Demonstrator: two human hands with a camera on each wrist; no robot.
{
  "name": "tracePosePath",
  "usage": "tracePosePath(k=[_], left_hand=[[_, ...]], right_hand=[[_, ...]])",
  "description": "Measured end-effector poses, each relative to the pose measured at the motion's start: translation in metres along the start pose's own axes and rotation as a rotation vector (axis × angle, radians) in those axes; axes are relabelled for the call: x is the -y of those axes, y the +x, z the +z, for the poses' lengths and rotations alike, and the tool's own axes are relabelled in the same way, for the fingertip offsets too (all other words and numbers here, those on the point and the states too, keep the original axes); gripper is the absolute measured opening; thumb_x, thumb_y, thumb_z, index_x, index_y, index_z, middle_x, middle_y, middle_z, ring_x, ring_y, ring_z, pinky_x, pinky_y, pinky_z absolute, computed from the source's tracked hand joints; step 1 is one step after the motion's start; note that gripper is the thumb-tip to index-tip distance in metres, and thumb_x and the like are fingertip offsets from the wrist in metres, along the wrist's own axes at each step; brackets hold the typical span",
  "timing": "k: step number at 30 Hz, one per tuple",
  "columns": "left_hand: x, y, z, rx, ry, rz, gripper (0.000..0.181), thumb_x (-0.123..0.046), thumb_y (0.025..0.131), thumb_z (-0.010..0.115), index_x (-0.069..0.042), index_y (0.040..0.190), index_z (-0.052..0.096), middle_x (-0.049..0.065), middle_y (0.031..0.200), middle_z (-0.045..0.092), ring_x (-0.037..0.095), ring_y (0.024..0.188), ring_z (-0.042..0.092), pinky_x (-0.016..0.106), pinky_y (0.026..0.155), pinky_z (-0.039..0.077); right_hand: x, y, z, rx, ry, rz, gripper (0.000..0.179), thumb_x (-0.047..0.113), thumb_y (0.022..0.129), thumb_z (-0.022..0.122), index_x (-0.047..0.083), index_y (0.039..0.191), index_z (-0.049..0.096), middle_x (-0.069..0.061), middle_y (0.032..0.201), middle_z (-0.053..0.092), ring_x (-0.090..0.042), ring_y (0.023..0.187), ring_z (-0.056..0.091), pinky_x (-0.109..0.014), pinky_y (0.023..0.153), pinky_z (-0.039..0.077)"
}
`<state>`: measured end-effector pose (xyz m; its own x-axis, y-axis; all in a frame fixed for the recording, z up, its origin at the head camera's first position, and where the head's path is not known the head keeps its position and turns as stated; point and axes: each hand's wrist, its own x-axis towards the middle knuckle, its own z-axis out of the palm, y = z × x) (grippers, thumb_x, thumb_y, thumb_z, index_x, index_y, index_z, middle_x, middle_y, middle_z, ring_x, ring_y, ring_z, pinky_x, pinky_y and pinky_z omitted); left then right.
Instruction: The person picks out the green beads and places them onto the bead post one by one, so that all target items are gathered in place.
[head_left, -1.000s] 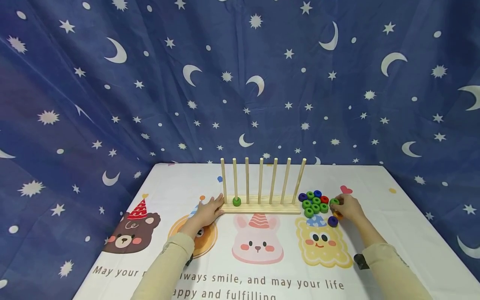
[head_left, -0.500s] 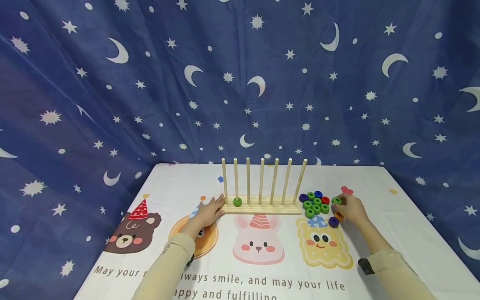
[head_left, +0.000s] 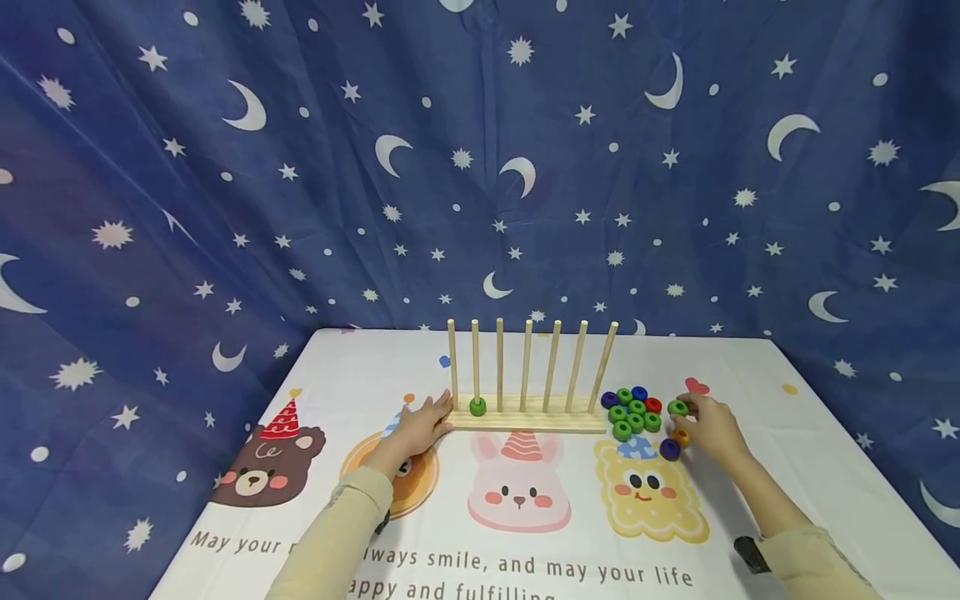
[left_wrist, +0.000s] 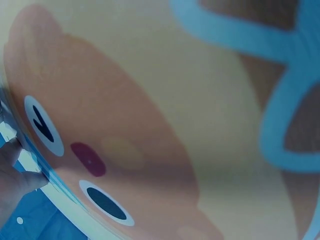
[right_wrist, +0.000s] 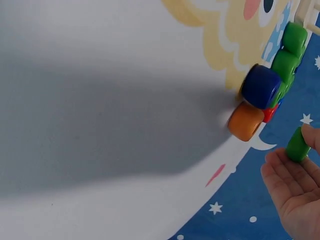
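Observation:
My right hand (head_left: 712, 427) pinches a green ring bead (head_left: 678, 407) between thumb and fingers, at the right of the bead cluster. In the right wrist view the green bead stands on edge in the pinch, apart from the others. My left hand (head_left: 420, 427) lies at the left end of a wooden peg rack (head_left: 525, 423), its fingertips touching the base. Several upright pegs rise from the rack. One green bead (head_left: 477, 407) sits low on the second peg from the left. The left wrist view shows only part of the left hand (left_wrist: 17, 175), at its left edge.
Beside the rack's right end lie several green beads (head_left: 636, 422), a red bead (head_left: 653, 405), a blue bead (head_left: 639, 392) and a purple bead (head_left: 611, 401). Nearer me are an orange bead (head_left: 680, 437) and another purple bead (head_left: 670, 450). A starry blue curtain (head_left: 480, 167) hangs behind the table.
The view has tilted slightly upward. My right hand has drawn a little to the right with the green bead, uncovering more of the orange one. My left hand stays at the rack.

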<state>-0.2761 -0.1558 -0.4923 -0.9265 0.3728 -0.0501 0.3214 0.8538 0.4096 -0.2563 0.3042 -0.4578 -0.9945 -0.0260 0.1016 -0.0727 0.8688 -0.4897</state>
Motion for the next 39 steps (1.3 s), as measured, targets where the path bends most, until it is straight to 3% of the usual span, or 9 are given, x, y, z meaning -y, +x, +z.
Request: tracePosePath(k=[5,10,18,26,39], left_hand=[[-0.001,-0.003,0.003,0.006,-0.018,-0.005,0.052,-0.024,0.097,0.05,-0.003,0.143,0.04,0.014,0.153,0.029,0.046,0.135,0.032,0.076,0.102,0.013],[0.001,-0.002,0.004,0.005,-0.003,-0.002,0.052,-0.024,0.097,0.05,-0.002,0.142,0.04,0.015,0.153,0.029,0.046,0.135,0.033,0.076,0.102,0.015],[0.005,0.003,0.003,0.004,0.034,0.003,0.052,-0.027,0.097,0.049,-0.004,0.143,0.039,0.013,0.153,0.029,0.045,0.135,0.034,0.075,0.102,0.017],[0.005,0.004,0.003,-0.004,0.02,-0.005,0.054,-0.028,0.096,0.05,-0.006,0.144,0.039,0.012,0.153,0.03,0.044,0.135,0.034,0.075,0.102,0.016],[0.005,0.004,0.002,0.014,0.021,-0.004,0.054,-0.028,0.097,0.049,-0.005,0.145,0.037,0.012,0.154,0.028,0.044,0.136,0.032,0.074,0.103,0.015]], right_hand=[[0.005,-0.006,0.001,0.026,0.003,0.004,0.04,0.007,0.086,0.064,-0.016,0.117,0.054,-0.034,0.109,0.061,-0.051,0.102,0.056,-0.059,0.087,0.047],[0.014,-0.01,-0.001,-0.026,0.021,-0.077,0.036,0.006,0.084,0.066,-0.014,0.113,0.058,-0.032,0.104,0.064,-0.048,0.096,0.061,-0.056,0.082,0.051],[0.029,-0.017,0.0,-0.07,0.171,-0.126,0.036,0.002,0.083,0.069,-0.012,0.114,0.059,-0.031,0.107,0.064,-0.044,0.097,0.063,-0.049,0.083,0.053],[0.038,-0.024,0.006,-0.03,0.191,-0.157,0.032,0.003,0.081,0.071,-0.009,0.108,0.062,-0.028,0.104,0.065,-0.042,0.096,0.065,-0.045,0.08,0.055],[0.062,-0.031,0.007,-0.023,0.281,-0.227,0.035,0.0,0.08,0.071,-0.011,0.112,0.061,-0.028,0.108,0.065,-0.04,0.096,0.066,-0.043,0.081,0.054]])
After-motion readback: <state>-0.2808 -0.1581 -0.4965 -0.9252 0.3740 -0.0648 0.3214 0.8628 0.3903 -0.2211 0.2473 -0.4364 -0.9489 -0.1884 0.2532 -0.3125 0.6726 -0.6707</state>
